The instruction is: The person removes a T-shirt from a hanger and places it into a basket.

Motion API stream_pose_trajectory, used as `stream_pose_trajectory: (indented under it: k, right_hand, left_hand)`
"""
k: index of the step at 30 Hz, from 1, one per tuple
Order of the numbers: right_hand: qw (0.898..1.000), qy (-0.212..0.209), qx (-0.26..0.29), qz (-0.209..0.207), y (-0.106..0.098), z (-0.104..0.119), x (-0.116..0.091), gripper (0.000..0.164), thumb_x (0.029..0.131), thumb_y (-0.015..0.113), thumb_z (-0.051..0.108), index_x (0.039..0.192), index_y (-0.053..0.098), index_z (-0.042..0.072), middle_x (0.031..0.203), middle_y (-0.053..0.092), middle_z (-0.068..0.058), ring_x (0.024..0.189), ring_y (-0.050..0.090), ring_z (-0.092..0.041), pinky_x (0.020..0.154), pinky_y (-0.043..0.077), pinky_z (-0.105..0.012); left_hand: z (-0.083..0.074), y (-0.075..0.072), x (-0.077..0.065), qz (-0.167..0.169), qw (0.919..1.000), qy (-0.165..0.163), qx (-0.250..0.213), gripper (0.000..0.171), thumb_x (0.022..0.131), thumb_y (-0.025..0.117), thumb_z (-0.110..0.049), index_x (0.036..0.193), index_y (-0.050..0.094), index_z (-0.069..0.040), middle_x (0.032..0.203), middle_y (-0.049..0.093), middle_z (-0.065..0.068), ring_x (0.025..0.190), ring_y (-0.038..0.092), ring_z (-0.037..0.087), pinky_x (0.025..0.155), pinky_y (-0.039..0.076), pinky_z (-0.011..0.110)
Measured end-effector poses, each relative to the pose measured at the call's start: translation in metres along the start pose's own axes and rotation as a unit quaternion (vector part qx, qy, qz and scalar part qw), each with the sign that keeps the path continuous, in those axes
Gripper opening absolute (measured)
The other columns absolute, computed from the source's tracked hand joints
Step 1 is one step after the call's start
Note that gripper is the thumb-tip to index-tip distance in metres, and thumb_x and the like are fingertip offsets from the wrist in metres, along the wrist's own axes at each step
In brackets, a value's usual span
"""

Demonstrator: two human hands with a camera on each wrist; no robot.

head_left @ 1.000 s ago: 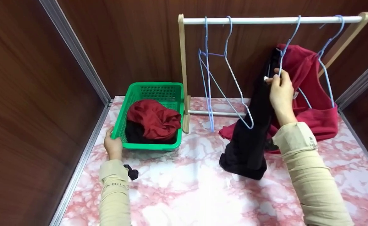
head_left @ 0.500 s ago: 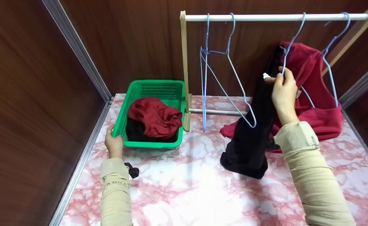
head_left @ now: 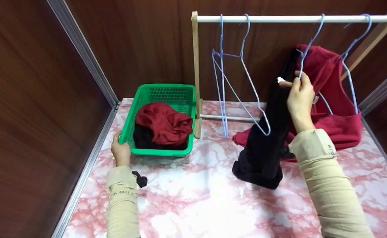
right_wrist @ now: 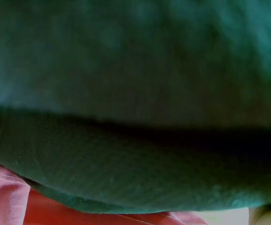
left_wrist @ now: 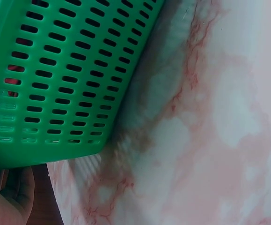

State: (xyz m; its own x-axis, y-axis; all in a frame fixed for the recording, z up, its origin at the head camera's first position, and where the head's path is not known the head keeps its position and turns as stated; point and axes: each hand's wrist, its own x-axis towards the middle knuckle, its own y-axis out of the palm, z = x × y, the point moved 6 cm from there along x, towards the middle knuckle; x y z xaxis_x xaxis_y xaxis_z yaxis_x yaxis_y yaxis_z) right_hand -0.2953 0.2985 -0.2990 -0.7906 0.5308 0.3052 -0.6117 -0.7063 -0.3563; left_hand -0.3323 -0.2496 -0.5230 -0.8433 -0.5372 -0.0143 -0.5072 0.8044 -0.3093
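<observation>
Black garment [head_left: 262,145] hangs beneath and left of the right hand [head_left: 301,99], whose thumb and fingers pinch a wire hanger [head_left: 307,49], apparently to steady it on the rail [head_left: 279,19]. The garment's long axis slopes from behind that hand down leftward, lower end toward the bench's [head_left: 193,211] near side. Well leftward, the left hand [head_left: 121,152] grips the green basket's [head_left: 160,152] near corner, likely steadying it.

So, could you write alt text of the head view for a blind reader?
A person's right hand holds a hanger with a black garment on a rack; the left hand grips a green basket of red and black cloth.
</observation>
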Motion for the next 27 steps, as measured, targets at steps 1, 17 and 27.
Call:
stream_pose_trajectory:
  k: [1,17,27]
  right_hand:
    - [1.0,-0.003,0.003,-0.001,0.0,0.0,0.0,0.035,0.101,0.033,0.013,0.13,0.049,0.004,0.053,0.047,0.042,0.117,0.059,-0.021,0.09,0.036,-0.014]
    - [1.0,0.0,0.004,0.007,-0.008,0.001,0.001,0.034,0.101,0.031,0.014,0.128,0.05,0.003,0.052,0.048,0.041,0.115,0.061,-0.014,0.09,0.035,-0.012]
    - [0.999,-0.026,0.03,0.008,-0.01,0.01,0.002,0.032,0.101,0.035,0.015,0.123,0.055,0.005,0.054,0.053,0.039,0.088,0.06,0.012,0.09,0.035,-0.011]
  left_hand:
    - [0.0,0.0,0.0,0.0,1.0,0.001,0.002,0.056,0.082,0.041,0.013,0.135,0.047,-0.002,0.133,0.051,0.028,0.121,0.048,0.038,0.106,0.036,0.046]
    - [0.001,-0.001,0.0,0.0,0.9999,0.004,0.015,0.056,0.082,0.04,0.01,0.136,0.047,-0.003,0.134,0.052,0.026,0.123,0.048,0.037,0.107,0.035,0.045]
    - [0.002,0.002,0.001,0.001,0.9999,0.008,0.015,0.056,0.083,0.04,0.012,0.136,0.046,-0.004,0.134,0.051,0.026,0.124,0.048,0.038,0.108,0.035,0.045]
